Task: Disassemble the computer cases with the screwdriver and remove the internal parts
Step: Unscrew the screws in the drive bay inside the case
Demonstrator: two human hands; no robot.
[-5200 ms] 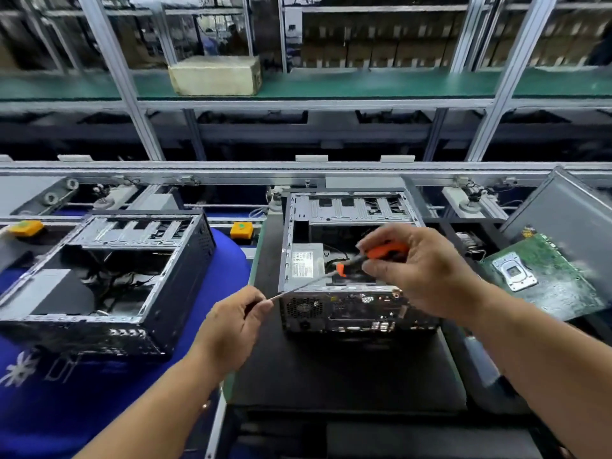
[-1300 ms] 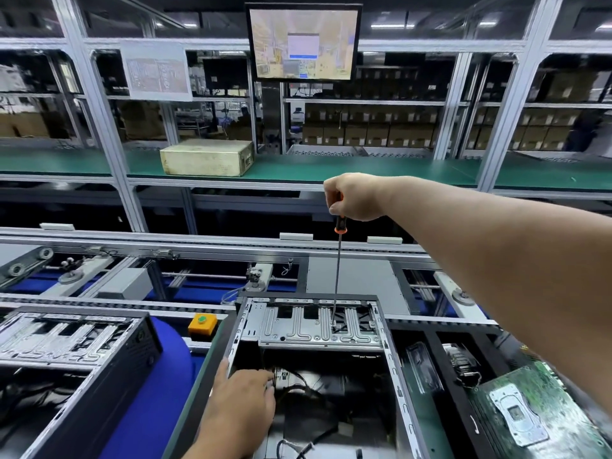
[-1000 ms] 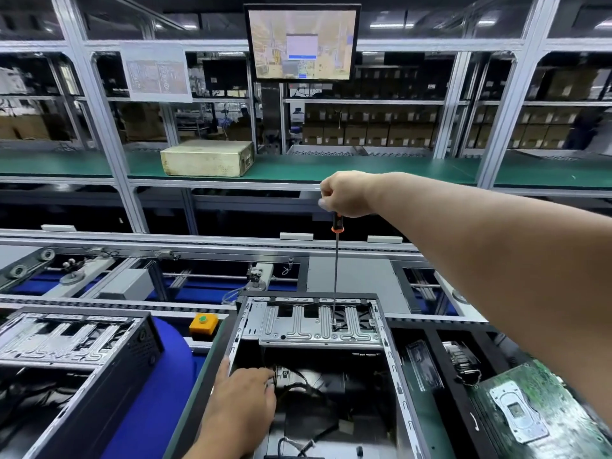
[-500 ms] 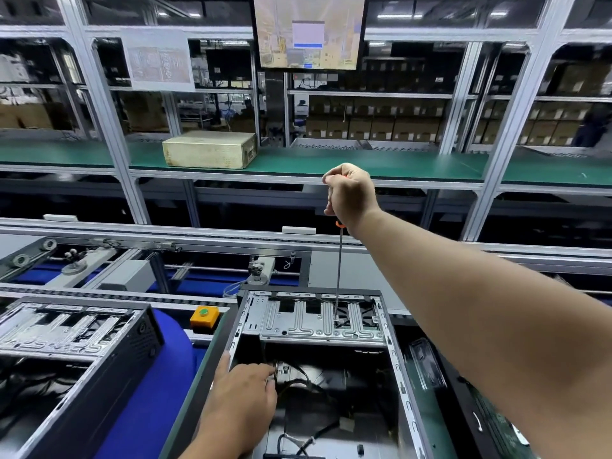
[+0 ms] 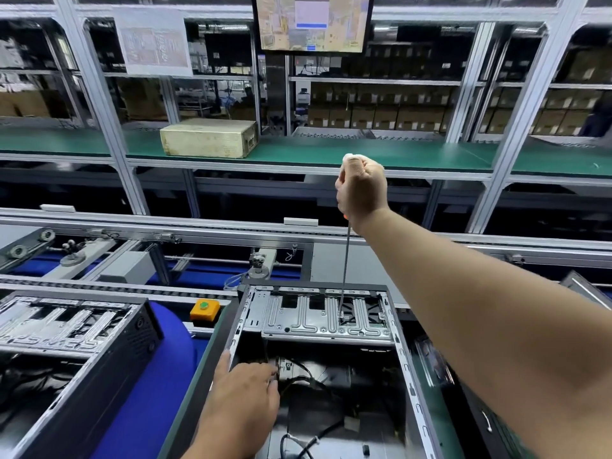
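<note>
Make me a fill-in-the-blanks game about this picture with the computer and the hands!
The right hand grips a long ____ pointing down into the open computer case.
The left hand rests on the case's ____ edge.
The button beside the case has an orange base and a ____ top.
The beige box sits on the ____ shelf.

Missing words: screwdriver; left; green; green

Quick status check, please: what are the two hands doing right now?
Right hand grips screwdriver, tip down in drive cage. Left hand rests on open case edge. Loose cables nearby, nothing blocking.
</note>
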